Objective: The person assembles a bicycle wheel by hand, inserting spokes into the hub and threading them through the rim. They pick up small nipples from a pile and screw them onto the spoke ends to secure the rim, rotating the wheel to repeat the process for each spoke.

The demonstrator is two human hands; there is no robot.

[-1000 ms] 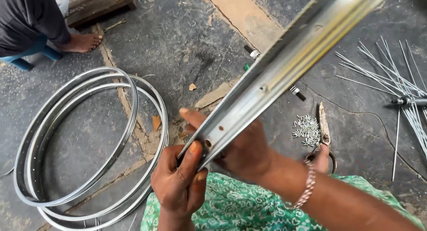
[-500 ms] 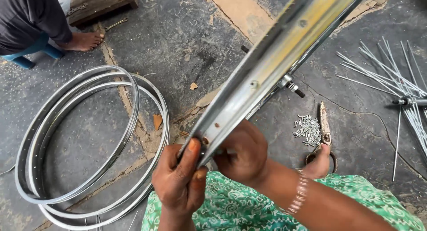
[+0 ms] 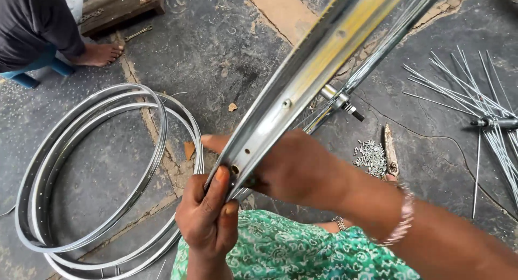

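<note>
Both hands on the shiny wheel rim (image 3: 302, 96), held up off the floor (image 3: 216, 48) over the lap. Left hand (image 3: 208, 220) clamped on its near end, thumb pressed by a spoke hole. Right hand (image 3: 294, 169) behind the rim, fingers curled round it; what's in them, can't tell. Looks like spoke-lacing w/ hub (image 3: 337, 99) hanging below. Next move prob needs a steady rim & fine fingertip aim at the hole. Rim's visible stretch runs near-left to far-right, rising away. Spare rims (image 3: 97, 172) lie at floor's left edge, loose spokes (image 3: 475, 96) at right edge.
</note>
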